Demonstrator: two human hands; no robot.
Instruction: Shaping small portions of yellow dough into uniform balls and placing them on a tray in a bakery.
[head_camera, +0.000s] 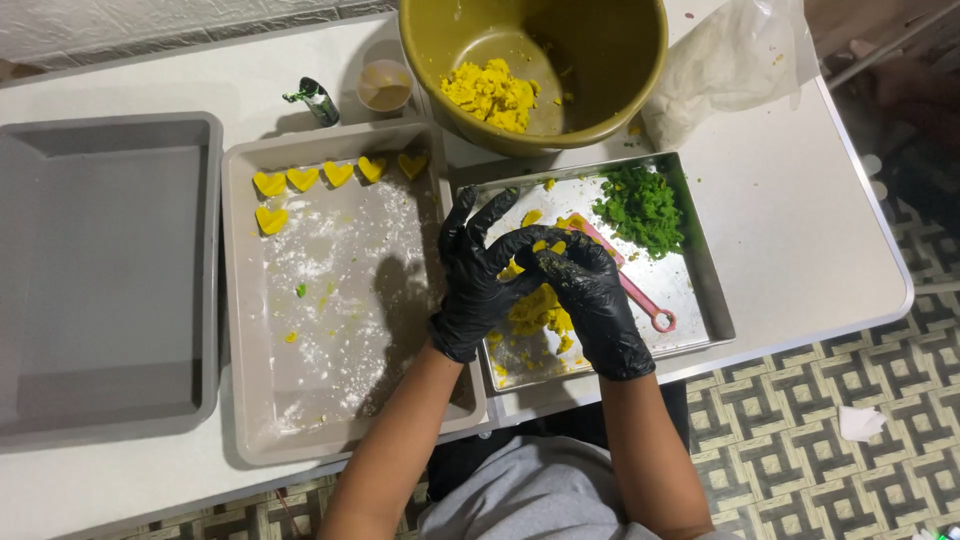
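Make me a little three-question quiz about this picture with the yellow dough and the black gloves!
1. How many yellow heart shapes lie on the floured grey tray?
2. True or false: the green crumbly dough is in the big olive bowl.
3. Which thing lies under the gloved left hand and right hand? A) pink tool B) the empty grey tray C) the small cup

Key:
1. Six: five in a row, one below.
2. False; it sits on the metal tray, and the bowl holds yellow dough.
3. A
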